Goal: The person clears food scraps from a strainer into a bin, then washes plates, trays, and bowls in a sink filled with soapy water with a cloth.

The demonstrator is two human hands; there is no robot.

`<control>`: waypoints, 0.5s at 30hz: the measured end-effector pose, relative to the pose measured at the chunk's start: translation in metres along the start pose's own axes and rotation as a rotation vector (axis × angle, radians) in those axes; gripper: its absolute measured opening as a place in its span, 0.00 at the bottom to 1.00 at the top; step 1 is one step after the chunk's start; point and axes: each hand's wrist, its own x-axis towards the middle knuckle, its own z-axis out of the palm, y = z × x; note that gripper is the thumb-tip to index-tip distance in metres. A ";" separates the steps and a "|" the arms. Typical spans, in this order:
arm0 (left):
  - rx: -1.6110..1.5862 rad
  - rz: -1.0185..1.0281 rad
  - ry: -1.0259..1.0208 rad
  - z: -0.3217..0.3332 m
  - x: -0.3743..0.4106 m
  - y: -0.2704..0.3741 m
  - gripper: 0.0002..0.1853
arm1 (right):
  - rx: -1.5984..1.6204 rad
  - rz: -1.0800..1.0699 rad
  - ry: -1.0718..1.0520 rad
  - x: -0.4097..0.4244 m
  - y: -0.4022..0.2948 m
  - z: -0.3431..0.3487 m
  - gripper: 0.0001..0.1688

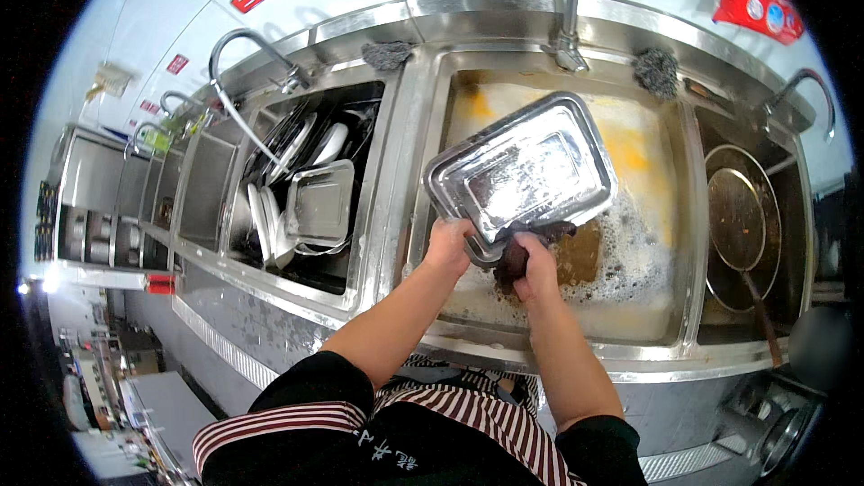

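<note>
A shiny rectangular metal tray [520, 165] is held tilted over the middle sink basin [682, 270], its flat base side facing me. My left hand [451, 243] grips the tray's near left corner. In my right hand [538, 266] is a dark brown cloth [513, 263], pressed to the tray's near edge. Cloudy, foamy water [634, 236] with orange-yellow patches fills the basin below. I cannot tell which face of the tray is its inside.
The left basin holds white plates [260, 223], a smaller metal tray [320, 202] and other dishes. A large round pan [742, 229] lies in the right basin. Steel wool pads [656, 72] sit on the back ledge. Curved faucets [570, 13] reach over the basins.
</note>
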 end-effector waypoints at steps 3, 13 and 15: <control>0.194 -0.085 0.072 -0.026 0.012 -0.012 0.12 | -0.126 -0.233 0.082 -0.019 0.009 0.014 0.14; 0.057 -0.267 -0.080 0.014 -0.024 0.041 0.23 | -1.054 -0.813 -0.208 -0.037 -0.011 -0.033 0.16; 0.133 -0.226 0.015 -0.007 -0.007 0.034 0.17 | -1.359 -0.975 -0.356 -0.017 -0.009 -0.068 0.17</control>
